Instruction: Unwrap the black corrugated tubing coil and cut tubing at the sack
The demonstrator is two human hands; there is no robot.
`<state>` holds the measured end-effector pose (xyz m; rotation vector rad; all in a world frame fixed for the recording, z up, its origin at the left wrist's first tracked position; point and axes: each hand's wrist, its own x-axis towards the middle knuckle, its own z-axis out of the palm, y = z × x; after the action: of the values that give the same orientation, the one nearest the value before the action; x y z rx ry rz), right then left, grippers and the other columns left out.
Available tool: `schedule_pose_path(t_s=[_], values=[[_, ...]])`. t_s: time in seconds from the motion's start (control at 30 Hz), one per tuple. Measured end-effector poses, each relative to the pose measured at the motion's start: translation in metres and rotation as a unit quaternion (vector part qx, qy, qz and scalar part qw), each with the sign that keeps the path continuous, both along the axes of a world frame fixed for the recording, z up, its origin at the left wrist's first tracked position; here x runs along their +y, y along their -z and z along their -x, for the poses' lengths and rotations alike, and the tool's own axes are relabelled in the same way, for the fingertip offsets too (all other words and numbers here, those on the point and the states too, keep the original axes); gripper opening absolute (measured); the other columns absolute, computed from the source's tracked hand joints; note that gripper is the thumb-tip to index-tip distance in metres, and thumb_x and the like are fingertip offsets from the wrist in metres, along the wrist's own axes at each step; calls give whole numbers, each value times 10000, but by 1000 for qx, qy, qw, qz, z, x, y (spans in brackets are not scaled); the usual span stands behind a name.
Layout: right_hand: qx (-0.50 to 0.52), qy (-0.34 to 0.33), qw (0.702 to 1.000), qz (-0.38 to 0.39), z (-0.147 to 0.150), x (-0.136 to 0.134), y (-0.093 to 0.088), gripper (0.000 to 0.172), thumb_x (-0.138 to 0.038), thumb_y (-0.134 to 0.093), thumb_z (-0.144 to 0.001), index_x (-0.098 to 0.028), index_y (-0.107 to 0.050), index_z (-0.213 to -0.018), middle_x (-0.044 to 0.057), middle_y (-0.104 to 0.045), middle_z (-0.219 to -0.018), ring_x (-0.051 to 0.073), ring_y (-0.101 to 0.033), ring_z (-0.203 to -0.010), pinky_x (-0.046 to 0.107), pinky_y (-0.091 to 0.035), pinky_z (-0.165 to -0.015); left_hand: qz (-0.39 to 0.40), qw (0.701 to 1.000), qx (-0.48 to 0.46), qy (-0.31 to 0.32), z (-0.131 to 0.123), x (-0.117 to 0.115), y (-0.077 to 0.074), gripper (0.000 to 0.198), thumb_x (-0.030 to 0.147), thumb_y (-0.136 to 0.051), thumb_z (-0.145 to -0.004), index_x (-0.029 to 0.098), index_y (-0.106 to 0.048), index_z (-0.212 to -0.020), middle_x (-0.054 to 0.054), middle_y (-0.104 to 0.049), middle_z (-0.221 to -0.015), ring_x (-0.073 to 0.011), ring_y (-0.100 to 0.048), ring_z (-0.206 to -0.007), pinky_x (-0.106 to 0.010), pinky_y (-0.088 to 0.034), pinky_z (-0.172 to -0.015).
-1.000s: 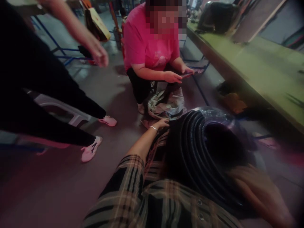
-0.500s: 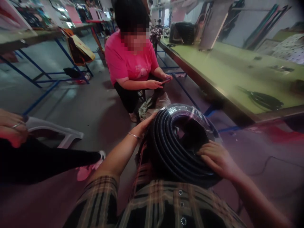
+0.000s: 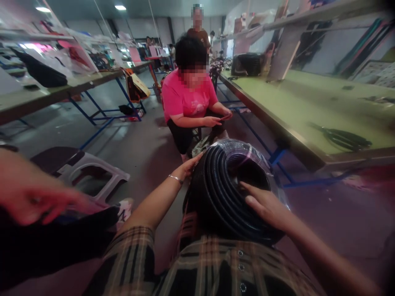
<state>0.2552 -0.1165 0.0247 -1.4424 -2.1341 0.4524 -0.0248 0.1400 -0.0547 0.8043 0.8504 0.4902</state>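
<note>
Hands (image 3: 187,167) (image 3: 265,205) on rim of corrugated coil (image 3: 216,197)

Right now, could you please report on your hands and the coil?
Left hand and right hand on the wrapped black conduit coil. Co-worker's hand close at left.

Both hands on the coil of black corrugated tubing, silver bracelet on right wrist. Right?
No: the silver bracelet is on the left wrist, as the head view shows. Left hand and right hand both rest on the black corrugated tubing coil.

The left hand (image 3: 187,168) and the right hand (image 3: 266,206) reach forward well apart, both spread open.
</note>
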Motion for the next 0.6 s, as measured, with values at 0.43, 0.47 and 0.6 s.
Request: schedule_pose_path(t_s=[0.43, 0.47, 0.6], values=[[260, -91, 961, -9, 57, 35, -39, 652, -572, -779, -862, -185, -630, -1366, 130, -733, -1256, 331, -705, -1119, 461, -601, -967, -147, 985, -79, -36, 43, -56, -144, 406, 342, -725, -906, 139, -735, -1257, -97, -814, -1135, -275, -730, -1204, -377, -580, -1081], [268, -104, 958, -9, 53, 33, -28, 660, -581, -779, -861, -188, -629, -1370, 131, -729, -1264, 333, -700, -1135, 462, -596, -981, -142, 986, -76, -40, 47, -59, -142, 402, 334, -738, -891, 138, -740, -1242, -102, -812, -1148, -282, -722, -1222, -390, -569, -1100], [258, -138, 956, 29, 32, 21, 20, 712, -606, -776, -864, -186, -618, -1417, 145, -721, -1297, 339, -692, -1182, 484, -577, -1029, -70, 996, -53, 2, 53, -75, -100, 434, 275, -838, -765, 103, -757, -1155, -152, -807, -1142, -335, -709, -1234, -466, -494, -1186]])
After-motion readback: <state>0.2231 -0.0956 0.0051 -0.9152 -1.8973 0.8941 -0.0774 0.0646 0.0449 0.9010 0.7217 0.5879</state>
